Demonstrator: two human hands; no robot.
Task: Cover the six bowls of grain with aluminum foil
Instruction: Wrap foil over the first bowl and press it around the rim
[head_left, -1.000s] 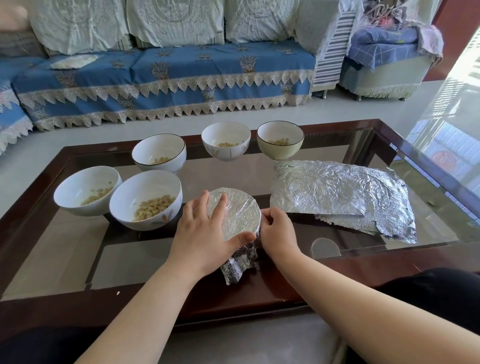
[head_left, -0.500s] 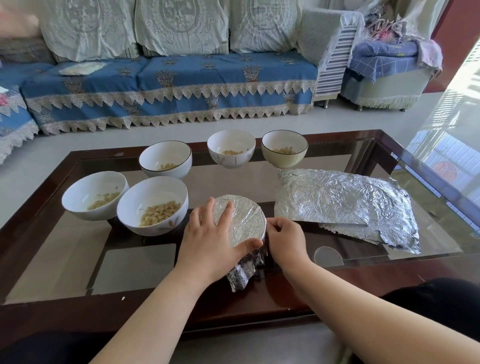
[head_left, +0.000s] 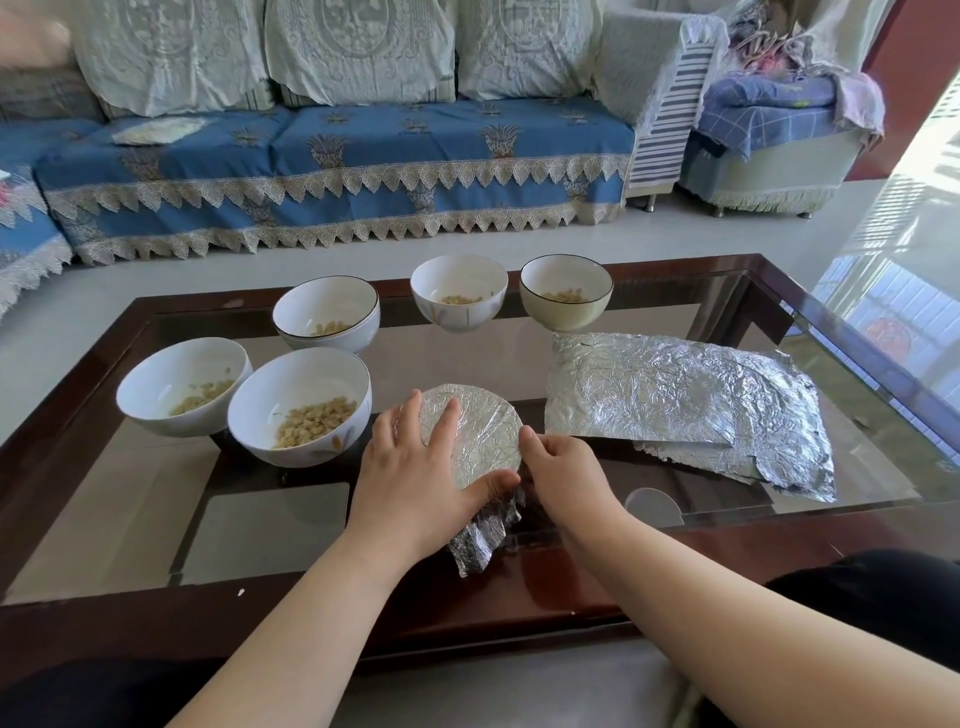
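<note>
A foil-covered bowl (head_left: 470, 431), upright at the glass table's (head_left: 130, 525) near edge, is being pressed flat-fingered by the left hand (head_left: 415, 478). Its rim foil is being pinched by the right hand (head_left: 563, 470). The foil sheets (head_left: 675, 405), long axis left-to-right, are lying just beside it.

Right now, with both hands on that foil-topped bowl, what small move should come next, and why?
Probably fold the loose foil flap down against the bowl's near side. The left hand presses the foil top flat, the right hand works the rim, yet that flap sticks out.
</note>
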